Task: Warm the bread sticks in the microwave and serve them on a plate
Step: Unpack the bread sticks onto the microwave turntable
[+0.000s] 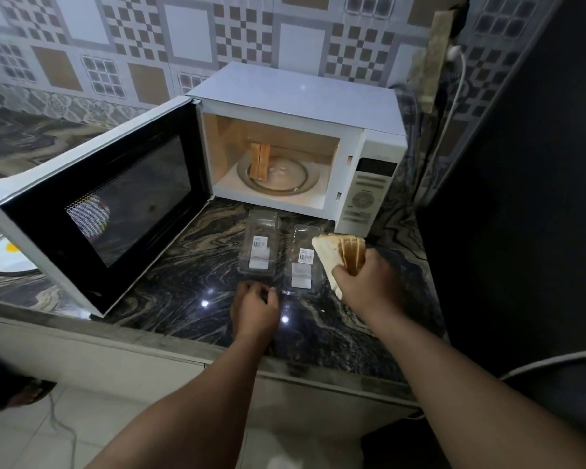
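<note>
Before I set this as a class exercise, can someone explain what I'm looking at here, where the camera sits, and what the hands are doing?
The one picture comes from a camera worn on a person's head, looking down at their own bare arms. There is no robot. On the dark marbled stone counter stands a white microwave, its door swung open. A few bread sticks already lie on its round glass turntable. In front lie two clear plastic trays with white labels. The right hand grips a bundle of bread sticks. The left hand reaches for the nearer tray; whether it touches is unclear. A patterned plate peeks out at the left.
</note>
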